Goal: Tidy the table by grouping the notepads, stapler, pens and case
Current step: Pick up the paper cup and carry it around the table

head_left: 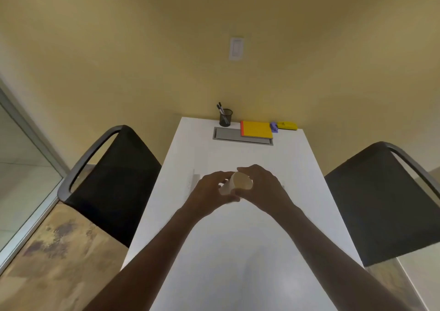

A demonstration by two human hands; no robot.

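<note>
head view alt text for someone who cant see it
Both hands, left and right, hold a pale cup over a white table. At its far end: pen holder, yellow notepad, purple stapler, yellow case.

From my feed I see a mustard-yellow wall point(142, 48) filling the upper half, evenly lit, with a white light switch point(236, 48) set in it above the far end of the table. The white table point(238, 251) runs away from me toward that wall, with a grey cable hatch point(226, 135) sunk in its far end. A black chair point(114, 182) with a grey frame stands at its left side, another black chair point(381, 201) at its right. The floor point(59, 251) is mottled tan and brown. A glass partition point(21, 167) in a metal frame edges the left.
</note>
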